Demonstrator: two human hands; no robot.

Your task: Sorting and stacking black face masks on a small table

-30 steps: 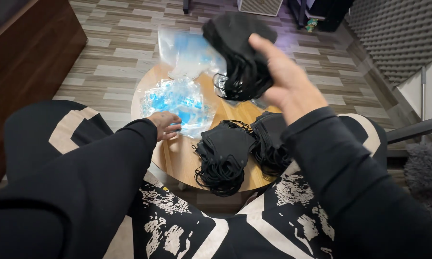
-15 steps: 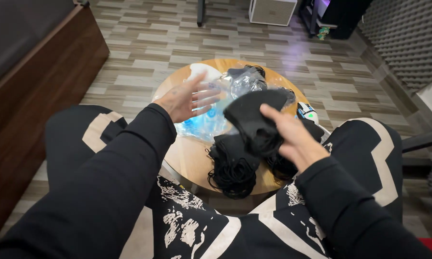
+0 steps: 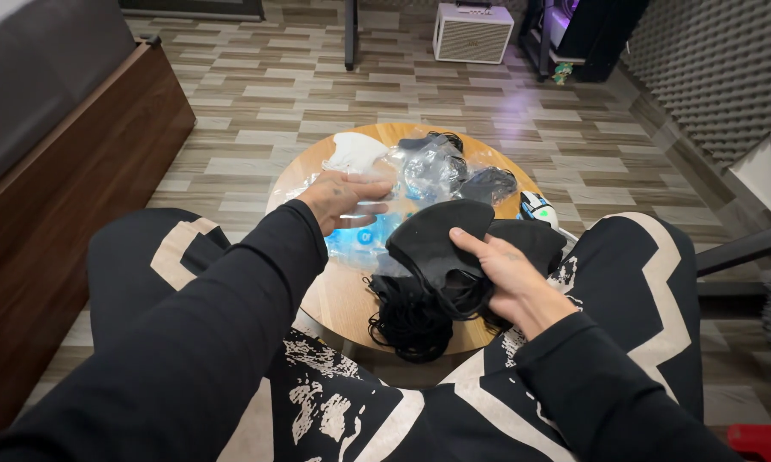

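The right hand (image 3: 509, 278) has come down from overhead, fingers pinching a black mask (image 3: 437, 239) just above the table (image 3: 342, 299); the left hand (image 3: 338, 195), fingers together, now presses the plastic bags (image 3: 428, 171).

1. Round wooden counter (image 3: 344, 301) at centre, knees in black-and-cream trousers (image 3: 650, 282) on either side at 4 and 8 o'clock.
2. Right hand (image 3: 509, 278) at 4 o'clock of the counter, fingers closed around a black face mask (image 3: 432, 239), thumb on top, ear loops hanging below.
3. Left hand (image 3: 338, 195) at 10 o'clock, fingers spread, resting on clear plastic bags (image 3: 428, 171).
4. Heap of black masks (image 3: 407, 321) at 6 o'clock, just beneath the held one.
5. White mask (image 3: 355, 152) at 11 o'clock, touching the plastic.
6. White speaker box (image 3: 473, 32) on the floor at 12 o'clock, well apart.
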